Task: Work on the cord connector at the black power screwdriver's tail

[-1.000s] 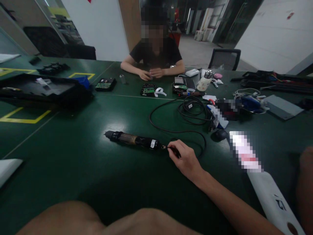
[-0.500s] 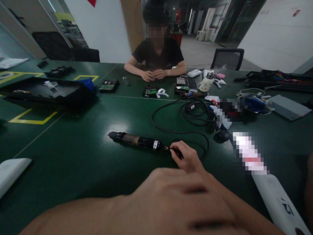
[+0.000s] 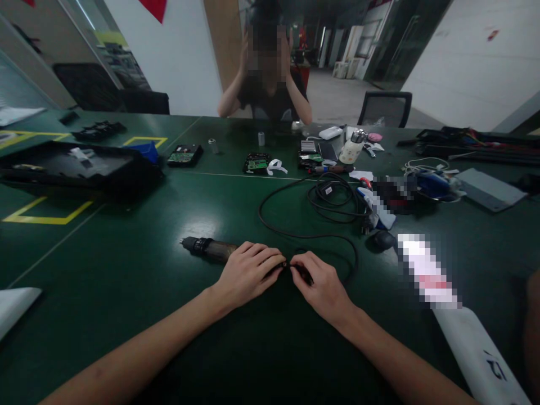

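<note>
A black electric screwdriver [image 3: 217, 250] with a see-through amber middle lies on the green table, its tip to the left. My left hand [image 3: 251, 271] is closed over its rear half and hides the label there. Just right of the tool's tail end, my right hand [image 3: 319, 284] pinches the dark plug [image 3: 302, 274] of a black cable [image 3: 310, 235]. Plug and tail end are very near each other; whether they touch I cannot tell. From my right hand the cable loops away to a coil [image 3: 337, 195] further back.
Across the table sits a person [image 3: 272, 101], both hands raised to the head. Circuit-board units [image 3: 256, 163] and a patterned cup [image 3: 351, 151] stand towards the back. A black tray [image 3: 84, 169] is at left, a long white object [image 3: 476, 349] at right.
My left hand has come down from close to the camera onto the screwdriver's rear half. My right hand stays at the tail end with the plug. The other person's hands went up from the table.
</note>
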Demonstrator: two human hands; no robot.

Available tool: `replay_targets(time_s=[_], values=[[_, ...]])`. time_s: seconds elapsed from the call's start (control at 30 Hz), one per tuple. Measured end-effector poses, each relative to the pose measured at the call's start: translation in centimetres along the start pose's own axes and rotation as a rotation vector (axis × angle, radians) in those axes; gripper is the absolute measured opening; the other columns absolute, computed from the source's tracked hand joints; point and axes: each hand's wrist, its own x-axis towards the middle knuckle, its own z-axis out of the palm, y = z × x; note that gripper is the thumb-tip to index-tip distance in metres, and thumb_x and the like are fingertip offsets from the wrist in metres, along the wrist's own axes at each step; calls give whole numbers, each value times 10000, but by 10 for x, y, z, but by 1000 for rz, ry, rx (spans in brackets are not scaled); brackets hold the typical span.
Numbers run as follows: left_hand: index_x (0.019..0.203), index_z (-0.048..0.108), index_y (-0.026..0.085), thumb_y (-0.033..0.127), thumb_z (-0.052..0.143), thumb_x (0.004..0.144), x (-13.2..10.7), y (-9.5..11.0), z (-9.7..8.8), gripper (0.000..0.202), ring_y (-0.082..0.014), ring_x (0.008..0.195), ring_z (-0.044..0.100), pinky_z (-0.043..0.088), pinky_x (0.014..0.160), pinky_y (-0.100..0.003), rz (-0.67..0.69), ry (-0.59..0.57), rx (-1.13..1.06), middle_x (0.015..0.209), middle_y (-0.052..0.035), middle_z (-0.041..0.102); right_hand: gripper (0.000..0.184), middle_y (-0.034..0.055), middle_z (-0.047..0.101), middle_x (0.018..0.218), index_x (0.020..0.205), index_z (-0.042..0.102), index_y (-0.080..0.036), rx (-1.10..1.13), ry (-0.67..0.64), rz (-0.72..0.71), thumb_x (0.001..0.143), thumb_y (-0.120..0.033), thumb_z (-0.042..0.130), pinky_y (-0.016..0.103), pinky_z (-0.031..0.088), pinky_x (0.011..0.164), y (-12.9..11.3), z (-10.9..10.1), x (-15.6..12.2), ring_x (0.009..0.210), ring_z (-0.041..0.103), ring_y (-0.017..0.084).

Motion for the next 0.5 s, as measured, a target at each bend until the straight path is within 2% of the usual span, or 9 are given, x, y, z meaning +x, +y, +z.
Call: replay_targets(time_s=[0.27, 0.43, 0.5], values=[[1168, 670, 257, 360, 586, 1027, 1, 1, 4, 194, -190, 1025, 661, 437, 872, -386, -32, 17, 9, 1203, 5, 723, 116, 54, 637, 1049, 1101, 613, -235, -6, -22, 8, 1022, -180, 550, 316, 556, 781, -1, -2, 1, 908, 655, 202], [1259, 655, 282, 322, 600, 994, 1, 0, -1, 273, -199, 1086, 649, 443, 910, -387, 25, -8, -12, 1254, 6, 707, 121, 55, 638, 1028, 1099, 619, -232, -3, -22, -1, 1016, -177, 550, 318, 563, 763, -2, -3, 2, 894, 655, 202], [1242, 663, 283, 299, 583, 1003, 1, 0, -2, 252, -201, 1097, 646, 442, 916, -385, 39, -11, -2, 1257, 7, 708, 122, 57, 640, 1027, 1102, 621, -231, -6, -24, -3, 1018, -180, 549, 321, 565, 759, -3, -3, 2, 897, 657, 204]])
